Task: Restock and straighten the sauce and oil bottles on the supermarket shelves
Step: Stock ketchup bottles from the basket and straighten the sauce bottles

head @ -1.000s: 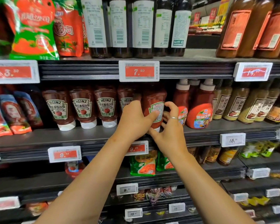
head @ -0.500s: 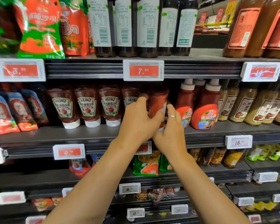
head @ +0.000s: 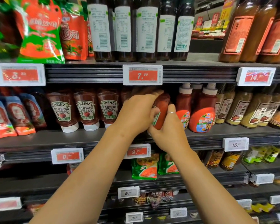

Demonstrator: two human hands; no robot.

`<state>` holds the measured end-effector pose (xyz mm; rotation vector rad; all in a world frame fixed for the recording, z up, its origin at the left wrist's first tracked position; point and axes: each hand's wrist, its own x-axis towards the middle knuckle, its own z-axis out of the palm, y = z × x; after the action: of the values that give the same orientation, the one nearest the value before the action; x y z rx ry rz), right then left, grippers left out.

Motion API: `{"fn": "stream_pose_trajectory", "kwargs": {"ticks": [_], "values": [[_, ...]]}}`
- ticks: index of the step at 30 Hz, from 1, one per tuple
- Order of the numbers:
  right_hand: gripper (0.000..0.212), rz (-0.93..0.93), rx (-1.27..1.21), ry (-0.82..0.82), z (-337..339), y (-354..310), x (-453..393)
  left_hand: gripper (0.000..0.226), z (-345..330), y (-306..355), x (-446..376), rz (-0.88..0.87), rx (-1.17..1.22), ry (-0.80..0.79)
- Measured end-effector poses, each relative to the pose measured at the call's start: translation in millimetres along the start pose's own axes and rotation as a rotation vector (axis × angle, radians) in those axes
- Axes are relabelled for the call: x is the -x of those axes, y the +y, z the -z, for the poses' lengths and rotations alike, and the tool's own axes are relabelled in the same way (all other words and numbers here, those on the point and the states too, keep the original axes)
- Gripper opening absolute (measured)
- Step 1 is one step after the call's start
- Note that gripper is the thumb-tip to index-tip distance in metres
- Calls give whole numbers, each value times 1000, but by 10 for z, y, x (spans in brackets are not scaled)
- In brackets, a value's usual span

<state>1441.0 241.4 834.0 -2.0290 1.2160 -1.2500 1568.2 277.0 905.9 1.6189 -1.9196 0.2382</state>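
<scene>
Both hands hold one red Heinz ketchup bottle point(head: 162, 110) at the middle shelf point(head: 87, 138). The bottle is tilted, its label turned sideways to the left. My left hand point(head: 136, 113) wraps its upper left side, fingers curled over the top. My right hand point(head: 166, 128), with a ring on one finger, grips it from below and the right. Three upside-down Heinz bottles point(head: 86, 110) stand in a row just left of my hands. Two red squeeze bottles with white caps point(head: 202, 113) stand just to the right.
Dark bottles with white labels point(head: 145, 29) and red sauce pouches point(head: 39, 33) fill the top shelf. Brown dressing bottles point(head: 242, 109) line the middle shelf's right. Blue-red pouches point(head: 10, 117) stand at its left. Price tags point(head: 142, 75) clip to shelf edges. Green pouches point(head: 145, 167) sit below.
The ketchup bottle has gone from upright with its label facing me to tilted and turned, label now sideways. Both hands closed tighter round it and lifted it slightly.
</scene>
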Motion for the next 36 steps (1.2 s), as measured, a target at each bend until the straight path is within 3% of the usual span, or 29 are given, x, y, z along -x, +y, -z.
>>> {"fn": "stream_pose_trajectory", "kwargs": {"ticks": [7,9,12,15,20,24,27,28,30,36], "values": [[94,67,39,264,-286,-78,11,55,-203,-35,51,-17,0,160],[93,75,34,289,-321,-75,-5,53,-196,-80,147,-14,-12,227],[93,56,42,281,-353,-66,-52,48,-170,-272,352,49,-71,442],[94,19,167,280,-391,-77,-117,36,-135,-556,586,228,-116,632],[97,-76,151,300,-464,-131,-196,65,-103,-886,844,557,-168,605],[99,-114,94,280,-530,-122,-232,112,-64,-1129,905,771,-13,533],[69,-164,141,231,-517,-97,-284,138,-30,-1234,877,847,153,508],[69,-173,153,226,-513,-89,-300,142,-22,-1262,848,868,179,500],[90,-163,111,232,-503,-105,-306,143,1,-1326,806,918,182,490],[124,-139,52,235,-630,-206,-200,130,49,-1456,838,998,157,447]]}}
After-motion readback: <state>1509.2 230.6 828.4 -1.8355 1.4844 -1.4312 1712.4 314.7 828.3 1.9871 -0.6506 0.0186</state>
